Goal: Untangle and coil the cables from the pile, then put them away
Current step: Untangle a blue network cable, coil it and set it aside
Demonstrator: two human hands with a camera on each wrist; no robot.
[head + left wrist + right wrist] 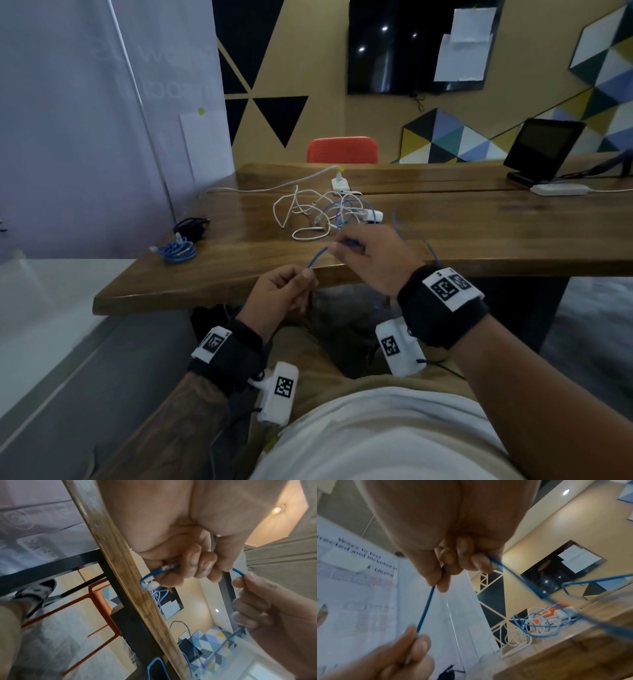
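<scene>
Near the left edge of the long brown wooden table [445, 233], a coiled blue network cable [178, 249] is lying beside a bundled black cable [191, 226]. At the table's front edge, the person's left hand [282, 294] is pinching the plug end of a thin blue cable [317, 256], fingers curled around it. The right hand [371, 255] is gripping the same cable further along, fingers clamped on it. The cable is trailing back into the tangled pile of white and blue cables [325, 214] sitting mid-table toward the back edge.
</scene>
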